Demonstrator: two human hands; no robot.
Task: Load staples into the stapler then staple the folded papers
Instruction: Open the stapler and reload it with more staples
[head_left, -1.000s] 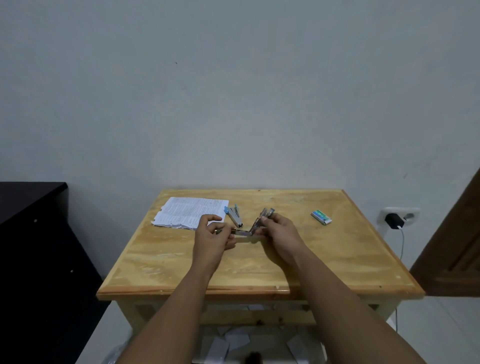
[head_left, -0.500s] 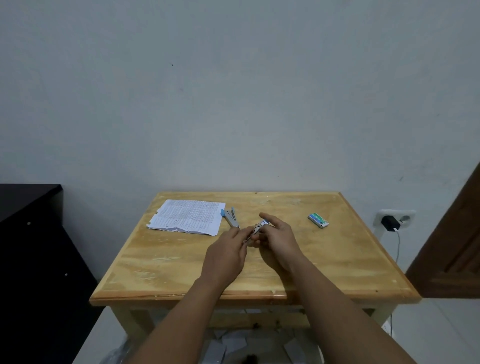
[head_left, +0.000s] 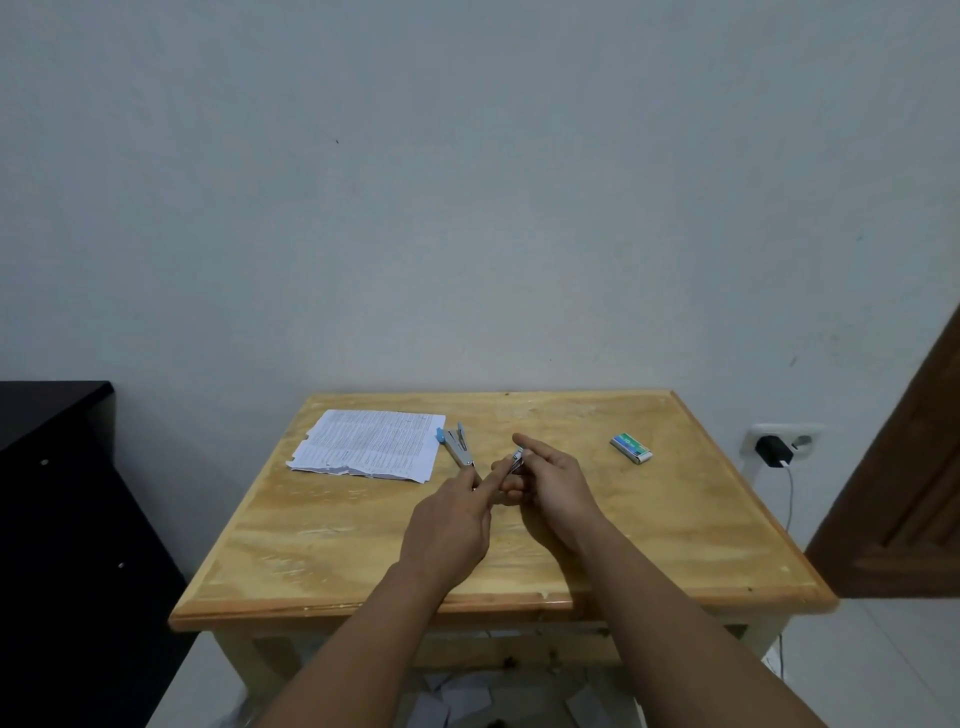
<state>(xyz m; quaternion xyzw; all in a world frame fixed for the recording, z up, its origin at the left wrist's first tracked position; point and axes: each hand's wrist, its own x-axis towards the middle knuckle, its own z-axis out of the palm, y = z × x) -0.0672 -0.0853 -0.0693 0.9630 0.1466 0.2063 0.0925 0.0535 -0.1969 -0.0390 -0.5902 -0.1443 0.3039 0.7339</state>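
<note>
A small metal stapler (head_left: 516, 460) is held just above the middle of the wooden table (head_left: 675, 519), mostly hidden by fingers. My right hand (head_left: 553, 486) curls round it, index finger stretched over its top. My left hand (head_left: 451, 525) reaches in from the left and pinches its near end with index finger and thumb. The folded printed papers (head_left: 366, 446) lie at the table's back left. A green and blue staple box (head_left: 630, 448) lies at the back right.
A second small metal tool with blue ends (head_left: 457, 445) lies between the papers and my hands. A black cabinet (head_left: 57, 519) stands to the left. A wall socket with a black charger (head_left: 774, 449) and a wooden door (head_left: 904, 493) are at the right. Paper scraps lie under the table.
The stapler, spread open in a V a second ago, is now folded nearly together. My left hand slid right until it met my right hand.
</note>
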